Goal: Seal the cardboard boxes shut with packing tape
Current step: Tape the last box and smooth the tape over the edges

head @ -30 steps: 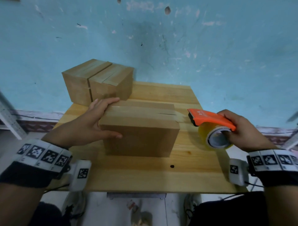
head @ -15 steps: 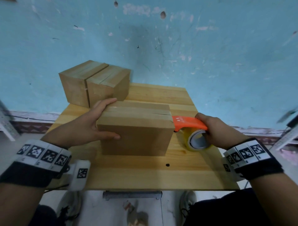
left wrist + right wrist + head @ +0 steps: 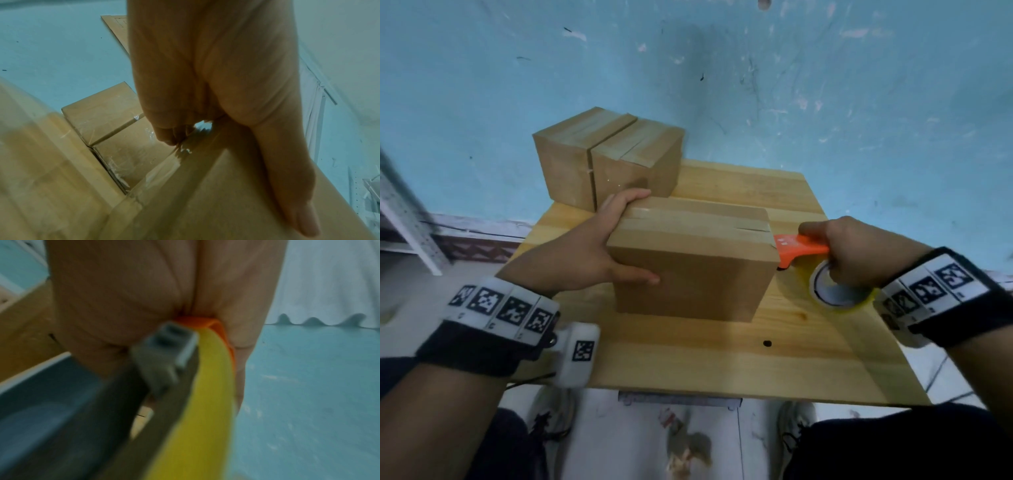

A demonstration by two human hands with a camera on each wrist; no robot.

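A brown cardboard box point(image 3: 695, 270) stands mid-table, a strip of tape along its top seam. My left hand point(image 3: 592, 250) grips its left end, fingers over the top edge, thumb on the front face; the left wrist view shows the thumb point(image 3: 287, 170) lying along the box point(image 3: 216, 203). My right hand point(image 3: 856, 253) holds an orange tape dispenser point(image 3: 798, 251) with a yellowish tape roll point(image 3: 839, 294). The dispenser's front end touches the box's right upper edge. In the right wrist view the roll point(image 3: 197, 410) and dispenser point(image 3: 222, 331) are blurred in the palm.
Two more taped boxes point(image 3: 609, 157) stand side by side at the table's back left, close behind my left hand. The wooden table point(image 3: 722, 363) meets a blue wall point(image 3: 756, 85) at the back. A white metal rack point(image 3: 404, 222) is at the far left.
My right hand has carried the dispenser left and down, from beside the box to its right upper edge. The left hand has kept its grip on the box.
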